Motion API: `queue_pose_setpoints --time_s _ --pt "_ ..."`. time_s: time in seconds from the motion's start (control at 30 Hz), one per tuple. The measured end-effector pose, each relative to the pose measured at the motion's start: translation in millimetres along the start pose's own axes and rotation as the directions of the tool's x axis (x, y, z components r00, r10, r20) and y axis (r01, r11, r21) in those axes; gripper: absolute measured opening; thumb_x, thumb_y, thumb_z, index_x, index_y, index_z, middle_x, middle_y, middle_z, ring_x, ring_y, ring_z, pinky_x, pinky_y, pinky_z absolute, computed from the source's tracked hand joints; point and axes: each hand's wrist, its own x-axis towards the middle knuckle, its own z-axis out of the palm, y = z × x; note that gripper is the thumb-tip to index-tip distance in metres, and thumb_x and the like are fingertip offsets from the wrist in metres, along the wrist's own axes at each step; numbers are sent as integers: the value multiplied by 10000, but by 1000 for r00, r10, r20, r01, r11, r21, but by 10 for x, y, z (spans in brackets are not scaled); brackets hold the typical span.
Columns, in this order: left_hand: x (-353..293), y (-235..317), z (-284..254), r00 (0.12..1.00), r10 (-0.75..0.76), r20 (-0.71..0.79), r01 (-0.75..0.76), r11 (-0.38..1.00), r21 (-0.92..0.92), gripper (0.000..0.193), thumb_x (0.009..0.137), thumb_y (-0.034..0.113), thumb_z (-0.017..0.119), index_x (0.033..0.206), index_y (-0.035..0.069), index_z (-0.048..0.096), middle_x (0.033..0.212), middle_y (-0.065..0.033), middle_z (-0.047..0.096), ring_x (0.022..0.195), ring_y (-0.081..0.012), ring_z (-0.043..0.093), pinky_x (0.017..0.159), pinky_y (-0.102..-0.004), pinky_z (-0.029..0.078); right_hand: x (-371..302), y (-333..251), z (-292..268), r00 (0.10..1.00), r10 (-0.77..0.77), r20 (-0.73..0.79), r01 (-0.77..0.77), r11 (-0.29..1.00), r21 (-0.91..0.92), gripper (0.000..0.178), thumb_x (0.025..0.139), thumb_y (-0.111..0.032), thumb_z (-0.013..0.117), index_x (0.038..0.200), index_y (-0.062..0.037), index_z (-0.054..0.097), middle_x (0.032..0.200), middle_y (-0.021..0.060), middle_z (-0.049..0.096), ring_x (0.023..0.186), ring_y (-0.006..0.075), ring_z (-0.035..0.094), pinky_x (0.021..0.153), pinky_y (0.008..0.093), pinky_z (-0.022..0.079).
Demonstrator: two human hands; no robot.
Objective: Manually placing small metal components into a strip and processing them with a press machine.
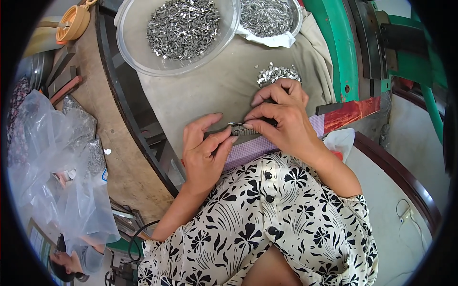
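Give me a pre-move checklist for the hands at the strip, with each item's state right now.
1. Left hand rests on the dark strip: ok.
2. Right hand pinches at the strip's comb-like edge: ok.
3. Small metal piece sits between both thumbs: ok.
4. Piece fully seated on the strip: cannot tell, fingers cover it.
5. Loose pile of metal pieces lies just beyond the right hand: ok.
6. Clear bowl holds more pieces: ok.
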Motion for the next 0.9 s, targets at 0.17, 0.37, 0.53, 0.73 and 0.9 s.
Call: queue_pose_setpoints --time_s 0.17,0.37,0.53,0.73,0.9 --pt "1 1 2 1000 6 -1 -6 1000 -11 264 713 23 808 970 35 751 1176 -127 652 1042 -303 588 865 -376 470 -8 6 -51 1000 -4 19 4 1000 -3 131 727 -176 819 831 -115 768 1013 -30 619 1123 250 461 995 427 303" --pt "-5 -1 -2 1000 -6 1 6 1000 -11 264 711 27 809 969 38 753 1175 -122 652 1041 -300 587 863 -371 469 4 -14 -31 1000 -3 20 3 1000 -7 138 725 -167 818 836 -107 763 1025 -19 619 1125 257 460 996 430 305" --pt "3 -8 1 1000 6 3 -6 1000 -5 261 713 29 809 968 42 752 1174 -121 653 1038 -298 589 858 -371 469 -13 37 -68 999 -24 29 24 1000 4 145 719 -172 823 826 -103 753 1016 -13 610 1111 258 458 979 415 309" --pt "1 -2 -11 1000 -8 12 8 1000 0 271 711 24 818 975 40 757 1177 -138 649 1044 -285 587 886 -369 480 42 -3 -55 999 -19 32 19 1000 1 137 717 -159 822 816 -100 749 1001 -8 606 1094 257 461 959 411 317" --pt "4 4 -14 1000 -9 13 8 1000 5 266 710 23 819 968 40 757 1174 -139 649 1044 -285 587 889 -373 478 6 28 -112 999 -22 38 22 1000 10 130 718 -152 819 818 -104 753 996 -12 608 1094 256 462 955 415 328"
